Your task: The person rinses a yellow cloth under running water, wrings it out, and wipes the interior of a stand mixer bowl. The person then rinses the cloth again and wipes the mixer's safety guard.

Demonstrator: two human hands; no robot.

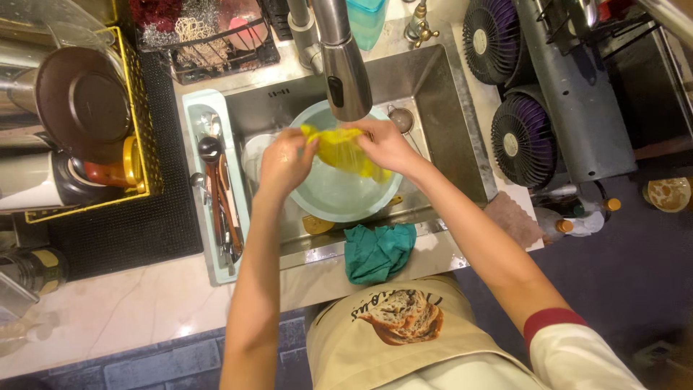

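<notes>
Yellow cloth [345, 150] apparently between both hands

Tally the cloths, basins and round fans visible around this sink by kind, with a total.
Cloths: 3, namely the yellow cloth held by the left hand and right hand, the teal cloth on the sink edge, and the brown cloth on the counter
Light blue basin: 1
Round purple fans: 2, the upper fan and the lower fan
Total: 6

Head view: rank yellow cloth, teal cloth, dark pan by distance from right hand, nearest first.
From the right hand:
1. Yellow cloth, gripped in it, under the faucet.
2. Teal cloth, draped on the sink's front edge.
3. Dark pan, far left in the yellow rack.
</notes>
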